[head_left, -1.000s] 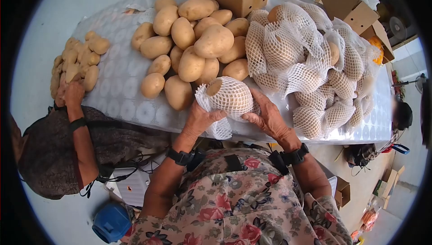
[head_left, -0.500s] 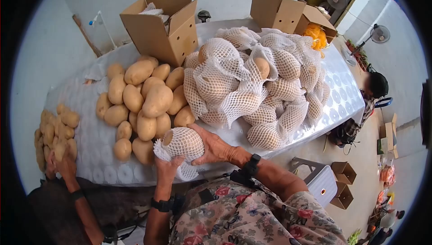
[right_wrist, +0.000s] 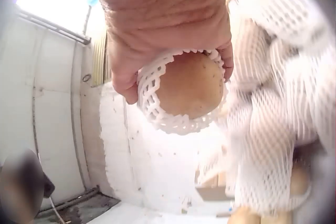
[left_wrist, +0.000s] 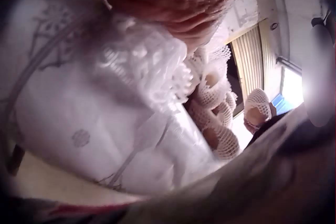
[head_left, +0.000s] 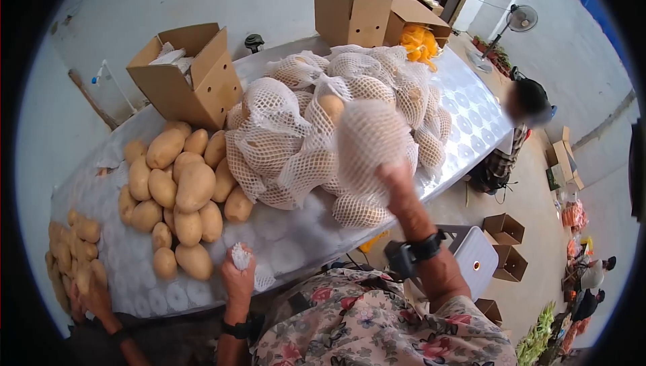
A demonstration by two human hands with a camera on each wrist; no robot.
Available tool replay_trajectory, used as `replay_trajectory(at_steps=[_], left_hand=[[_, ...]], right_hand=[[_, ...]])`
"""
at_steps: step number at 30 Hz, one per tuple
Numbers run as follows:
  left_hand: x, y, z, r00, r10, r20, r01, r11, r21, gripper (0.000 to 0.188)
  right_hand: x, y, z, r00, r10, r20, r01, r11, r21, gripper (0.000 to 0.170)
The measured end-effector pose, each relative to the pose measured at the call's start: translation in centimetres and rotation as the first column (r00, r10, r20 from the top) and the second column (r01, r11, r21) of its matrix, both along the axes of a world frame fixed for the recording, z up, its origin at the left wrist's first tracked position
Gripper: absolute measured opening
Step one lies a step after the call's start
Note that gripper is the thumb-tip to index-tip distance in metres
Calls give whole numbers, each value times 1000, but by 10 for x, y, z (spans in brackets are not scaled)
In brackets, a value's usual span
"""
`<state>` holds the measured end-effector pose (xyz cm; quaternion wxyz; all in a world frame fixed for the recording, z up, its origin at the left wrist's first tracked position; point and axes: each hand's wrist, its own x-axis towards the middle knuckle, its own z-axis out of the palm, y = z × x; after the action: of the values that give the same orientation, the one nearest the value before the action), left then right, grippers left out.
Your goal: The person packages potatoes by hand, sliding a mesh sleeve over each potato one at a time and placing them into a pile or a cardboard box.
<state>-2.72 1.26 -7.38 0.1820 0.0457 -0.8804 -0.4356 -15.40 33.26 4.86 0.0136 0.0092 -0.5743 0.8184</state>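
My right hand (head_left: 398,188) grips a potato in a white foam net sleeve (head_left: 370,144), blurred in the head view, over the heap of sleeved potatoes (head_left: 286,137). In the right wrist view the potato's bare end (right_wrist: 191,87) shows through the sleeve's mouth, fingers and thumb on either side. My left hand (head_left: 239,284), near the table's front edge, is curled round a crumpled white foam net (head_left: 241,256); some of it sticks out above the fist. Loose potatoes (head_left: 195,188) lie piled to the left of the sleeved heap.
A cardboard box (head_left: 219,90) stands behind the loose potatoes. More boxes (head_left: 353,19) stand at the back, one with orange netting (head_left: 420,44). At far left another person's hand (head_left: 97,302) touches smaller potatoes (head_left: 81,241). A grey stool (head_left: 474,265) stands beside the table (head_left: 296,231).
The head view has turned to the right. My right hand has carried the sleeved potato away from my left hand, over the heap. My left hand keeps a crumpled foam net.
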Motion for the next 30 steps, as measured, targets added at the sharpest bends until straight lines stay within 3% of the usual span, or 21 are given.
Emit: replay_trajectory(at_steps=[1, 2, 5, 7, 11, 14, 18, 20, 21, 24, 25, 27, 28, 29, 30], left_hand=[[3, 3, -6, 1000, 18, -8, -18, 998, -57, 20], [5, 6, -13, 999, 35, -16, -36, 993, -114, 20], [8, 7, -37, 995, 71, -73, -80, 988, -129, 19], [7, 8, -34, 996, 73, -44, -78, 991, -109, 20], [8, 11, -34, 995, 88, -44, -94, 984, -154, 21], [7, 16, -30, 992, 120, -46, -126, 980, -152, 22], [9, 19, -33, 987, 162, -15, -163, 982, -95, 23], [7, 23, -29, 982, 190, -13, -190, 975, -118, 24], [6, 25, -27, 979, 206, -13, -206, 970, -131, 24], [8, 22, -33, 979, 203, 14, -199, 970, -137, 23], [7, 23, -31, 977, 212, 9, -208, 963, -174, 23], [5, 25, -27, 973, 229, 4, -221, 943, -248, 24], [6, 26, -27, 972, 237, 3, -229, 942, -245, 24], [5, 26, -28, 969, 248, 2, -241, 941, -239, 24], [5, 28, -29, 963, 269, -1, -261, 936, -234, 24]], right_hand=[[-6, 21, 0, 995, -76, -71, 72, 996, -57, 81], [-12, 47, -1, 982, -186, -34, 186, 983, -6, 76], [-29, 127, -12, 916, -366, -164, 376, 926, 36, 55], [-35, 167, -14, 891, -404, -205, 423, 905, 55, 51], [-55, 235, -39, 813, -577, -79, 582, 801, 138, 54], [-67, 267, -52, 816, -574, 63, 553, 808, 203, 54], [-93, 300, -65, 797, -593, 117, 540, 785, 304, 53], [-110, 305, -65, 810, -576, 110, 496, 772, 397, 52], [-124, 315, -73, 829, -551, 100, 486, 796, 361, 49], [-155, 345, -98, 931, -344, -117, 353, 777, 521, 40], [-159, 326, -72, 902, -401, 163, 342, 891, 300, 45], [-169, 338, -90, 969, -246, -28, 230, 852, 471, 47], [-170, 350, -96, 984, -103, -146, 176, 682, 710, 57], [-171, 362, -101, 963, 52, -265, 222, 409, 885, 70], [-172, 378, -110, 906, 201, -371, 343, 162, 925, 84]])
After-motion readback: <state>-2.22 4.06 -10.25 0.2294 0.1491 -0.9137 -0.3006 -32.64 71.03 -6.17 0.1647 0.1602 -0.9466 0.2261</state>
